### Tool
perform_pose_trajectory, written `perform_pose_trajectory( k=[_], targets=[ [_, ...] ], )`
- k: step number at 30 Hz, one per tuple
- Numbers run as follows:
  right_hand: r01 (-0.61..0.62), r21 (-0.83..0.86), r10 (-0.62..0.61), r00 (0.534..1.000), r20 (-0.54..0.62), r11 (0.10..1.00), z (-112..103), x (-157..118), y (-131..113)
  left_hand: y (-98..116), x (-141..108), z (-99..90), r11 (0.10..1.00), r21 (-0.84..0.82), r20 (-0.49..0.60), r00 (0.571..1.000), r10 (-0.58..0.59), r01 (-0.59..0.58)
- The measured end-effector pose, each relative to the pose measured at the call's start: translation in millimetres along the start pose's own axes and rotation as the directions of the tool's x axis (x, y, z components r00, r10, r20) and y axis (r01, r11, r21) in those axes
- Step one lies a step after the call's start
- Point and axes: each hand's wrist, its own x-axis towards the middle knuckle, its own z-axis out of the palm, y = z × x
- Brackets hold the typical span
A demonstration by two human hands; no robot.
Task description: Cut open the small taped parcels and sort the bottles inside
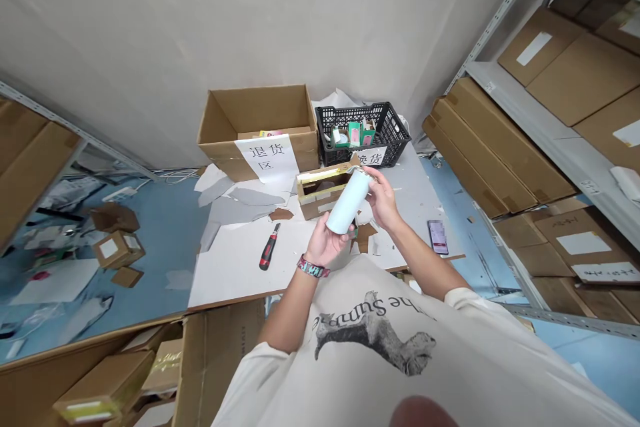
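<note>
A light blue cylindrical bottle (349, 203) is held tilted above the table, its metallic-looking top toward the upper right. My left hand (326, 241) supports its lower end, fingers curled beneath it. My right hand (384, 200) grips the bottle near its top, on the right side. Just behind it stands a small opened cardboard box (319, 207) with a dark interior; what lies inside is hard to make out. To the left of my hands a red and black utility knife (270, 248) lies on the white table (235, 270).
At the back stand a large cardboard box (213, 152) with a paper sign and a black plastic basket (400, 141) holding small green boxes. Torn grey paper (250, 211) covers the left side. A phone (438, 237) lies at the right edge. Loaded shelves (545, 127) rise at right.
</note>
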Motion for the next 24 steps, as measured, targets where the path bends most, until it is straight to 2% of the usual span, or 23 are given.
perform_pose_trajectory(
  k=[2, 4, 5, 6, 10, 13, 14, 15, 17, 18, 20, 23, 24],
  targets=[
    [-0.019, 0.006, 0.019, 0.999, 0.028, 1.0, 9, -3, -3, -2, -4, 12.6, 0.994, -0.005, -0.096, 0.989, 0.11, -0.111],
    [-0.02, -0.003, 0.02, 0.998, 0.054, 1.0, 14, -6, -7, -4, -8, 23.2, 0.948, 0.121, -0.218, 0.924, 0.313, -0.293],
    [-0.013, -0.002, 0.013, 0.998, 0.063, 1.0, 15, -7, -9, -4, -10, 27.5, 0.919, 0.181, -0.239, 0.891, 0.386, -0.35],
    [-0.004, 0.004, 0.003, 0.998, 0.07, 1.0, 15, -7, -11, -4, -12, 31.1, 0.903, 0.21, -0.233, 0.878, 0.418, -0.374],
    [0.006, 0.039, -0.01, 0.995, 0.097, 0.999, 14, -8, -16, -2, -18, 40.3, 0.923, 0.15, -0.175, 0.909, 0.378, -0.354],
    [-0.009, 0.047, 0.006, 0.998, 0.067, 0.999, 18, -10, -20, -1, -19, 44.2, 0.894, 0.198, -0.214, 0.873, 0.439, -0.401],
    [-0.013, 0.063, 0.009, 0.998, 0.059, 0.998, 20, -11, -22, 0, -19, 45.1, 0.903, 0.183, -0.206, 0.883, 0.422, -0.389],
    [-0.017, 0.088, 0.011, 0.998, 0.063, 0.996, 21, -12, -23, 0, -20, 45.9, 0.926, 0.142, -0.18, 0.911, 0.371, -0.349],
    [-0.031, 0.144, 0.017, 0.995, 0.1, 0.989, 24, -14, -26, 1, -21, 47.6, 0.975, 0.033, -0.101, 0.969, 0.224, -0.222],
    [-0.044, 0.164, 0.024, 0.992, 0.121, 0.986, 24, -15, -26, 2, -22, 48.4, 0.984, -0.002, -0.082, 0.98, 0.18, -0.18],
    [-0.071, 0.173, 0.048, 0.99, 0.134, 0.982, 23, -15, -24, 2, -24, 50.4, 0.973, 0.018, -0.13, 0.965, 0.229, -0.228],
    [-0.088, 0.172, 0.074, 0.993, 0.087, 0.981, 19, -13, -18, 4, -28, 52.7, 0.897, 0.174, -0.219, 0.872, 0.438, -0.406],
    [-0.082, 0.177, 0.071, 0.995, 0.07, 0.981, 17, -12, -16, 4, -29, 53.1, 0.887, 0.192, -0.211, 0.865, 0.455, -0.42]
  ],
)
